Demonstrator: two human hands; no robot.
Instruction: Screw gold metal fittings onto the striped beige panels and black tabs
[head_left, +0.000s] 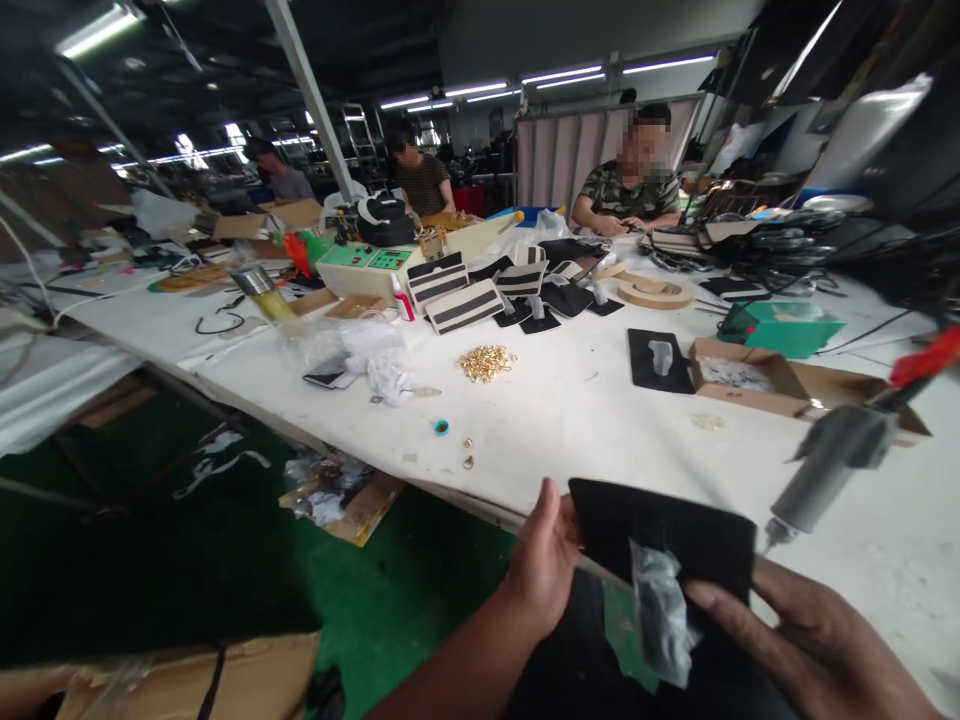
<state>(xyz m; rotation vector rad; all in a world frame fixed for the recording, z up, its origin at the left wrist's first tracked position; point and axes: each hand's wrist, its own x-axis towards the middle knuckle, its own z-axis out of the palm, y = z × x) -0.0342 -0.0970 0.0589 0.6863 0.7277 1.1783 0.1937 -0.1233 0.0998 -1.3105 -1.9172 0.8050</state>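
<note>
A black flat panel is held up in front of me at the table's near edge. A crumpled clear plastic wrap hangs on its face; what is inside it cannot be made out. My left hand grips the panel's left edge, thumb upward. At the right edge my right hand is closed on the panel, thumb on its front beside the wrap and fingers behind. Just right of the panel hangs a grey electric screwdriver, tip down. Farther in lies a pile of gold metal fittings.
On the white table lie a similar black panel, cardboard boxes, a green device, striped pieces, a tape roll and a small blue-rimmed container. A co-worker sits across the table.
</note>
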